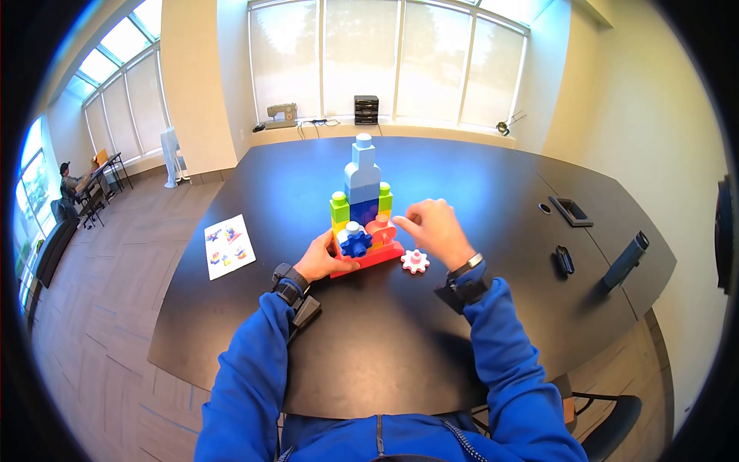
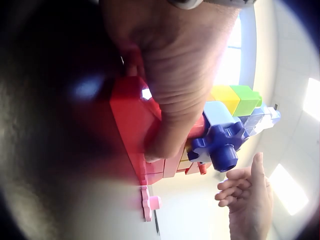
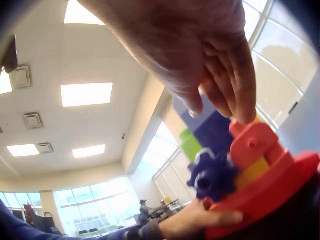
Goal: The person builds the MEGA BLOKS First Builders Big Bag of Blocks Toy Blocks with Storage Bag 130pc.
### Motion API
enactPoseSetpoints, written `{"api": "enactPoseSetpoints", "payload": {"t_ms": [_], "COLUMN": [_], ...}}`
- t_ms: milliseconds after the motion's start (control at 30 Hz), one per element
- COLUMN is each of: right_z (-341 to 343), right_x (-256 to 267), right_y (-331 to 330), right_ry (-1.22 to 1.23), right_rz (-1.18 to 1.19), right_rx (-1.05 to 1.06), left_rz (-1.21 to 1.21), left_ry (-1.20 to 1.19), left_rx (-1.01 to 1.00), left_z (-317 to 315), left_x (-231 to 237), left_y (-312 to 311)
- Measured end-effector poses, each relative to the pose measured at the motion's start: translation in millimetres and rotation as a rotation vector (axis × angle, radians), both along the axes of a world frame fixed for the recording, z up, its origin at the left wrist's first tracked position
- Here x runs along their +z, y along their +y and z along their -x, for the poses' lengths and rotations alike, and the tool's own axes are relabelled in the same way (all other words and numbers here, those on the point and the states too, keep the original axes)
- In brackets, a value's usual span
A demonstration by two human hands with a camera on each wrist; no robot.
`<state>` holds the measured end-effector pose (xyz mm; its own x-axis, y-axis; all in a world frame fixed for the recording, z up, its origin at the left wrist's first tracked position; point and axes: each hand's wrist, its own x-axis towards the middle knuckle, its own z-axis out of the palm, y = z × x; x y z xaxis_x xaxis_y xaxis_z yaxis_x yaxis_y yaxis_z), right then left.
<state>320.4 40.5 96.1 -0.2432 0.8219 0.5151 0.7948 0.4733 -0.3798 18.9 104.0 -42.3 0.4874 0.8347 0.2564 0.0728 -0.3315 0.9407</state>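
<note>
A tower of toy building blocks stands on a red base (image 1: pixel 371 260) on the dark table. My left hand (image 1: pixel 314 260) grips this base at its left end, the thumb along the front side. Light blue blocks (image 1: pixel 362 175) rise over dark blue ones, with green blocks (image 1: pixel 339 208) on both flanks. At the front left of the tower sits a dark blue gear (image 3: pixel 212 175). Beside it is a red block with a rounded front (image 3: pixel 254 142). My right hand (image 1: pixel 440 231) hovers by that block, fingers loosely bent and holding nothing. Below it lies a pink gear (image 1: pixel 415 262).
A sheet with block pictures (image 1: pixel 230 246) lies left of the tower. On the right are a small black object (image 1: pixel 564 260), a dark upright cylinder (image 1: pixel 626 260) and a framed table opening (image 1: pixel 571 212). A person (image 1: pixel 73 181) sits far left.
</note>
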Motion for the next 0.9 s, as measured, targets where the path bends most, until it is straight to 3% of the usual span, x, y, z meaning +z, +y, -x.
{"api": "enactPoseSetpoints", "payload": {"t_ms": [67, 167, 300, 467, 533, 633, 833, 900], "right_z": [-27.6, -45.1, -40.2, -44.6, -41.5, -27.9, -1.3, 5.1], "right_x": [-9.1, -41.1, -64.8, -43.2, -19.8, 5.3, -6.4, -8.8], "right_y": [12.0, 29.3, 42.5, 38.4, 20.9, -1.2, -1.3, -7.7], "right_ry": [-0.132, -0.302, -0.324, -0.309, -0.082, 0.007, -0.04, 0.019], "right_rz": [0.154, 0.177, 0.355, 0.424, 0.42, 0.362, 0.027, 0.087], "right_rx": [-0.046, -0.004, -0.004, 0.113, 0.331, 0.401, 0.413, 0.411], "left_rz": [0.006, 0.009, 0.005, 0.028, 0.04, -0.024, -0.013, -0.001], "left_ry": [0.015, 0.017, 0.016, -0.006, -0.034, -0.028, 0.003, -0.053], "left_rx": [0.011, 0.005, 0.005, -0.022, -0.025, -0.009, 0.012, -0.015], "left_z": [1.5, 0.5, 1.4, -0.2, -0.4, 0.2, -0.8, -2.8], "left_x": [-5.4, -4.2, -4.1, 2.9, 1.6, 0.7, 1.3, 4.5], "left_y": [4.5, 4.0, 5.0, -0.9, -2.6, -4.2, -0.9, -4.4]}}
